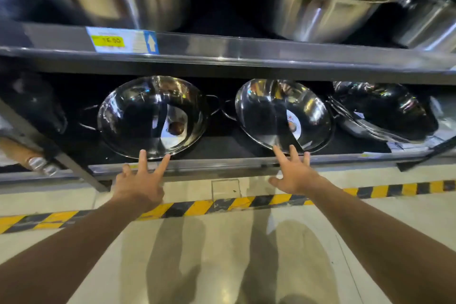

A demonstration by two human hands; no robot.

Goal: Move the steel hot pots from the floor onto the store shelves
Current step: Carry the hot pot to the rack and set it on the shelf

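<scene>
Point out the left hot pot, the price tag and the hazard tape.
Left hot pot (pixel 138 116): head view, left half of its shiny bowl.
Price tag (pixel 118 41): head view, label's middle, by the yellow patch.
Hazard tape (pixel 197 207): head view, a stripe between the arms.

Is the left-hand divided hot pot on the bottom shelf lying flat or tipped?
Tipped: the hot pot leans with its open mouth facing outward, its lower rim on the shelf.

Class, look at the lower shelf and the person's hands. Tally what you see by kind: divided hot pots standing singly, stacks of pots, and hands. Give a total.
Single divided hot pots: 2, the left pot and the middle pot
Stacks of pots: 1, the stack at right
Hands: 2, left hand and right hand, both open
Total: 5
</scene>
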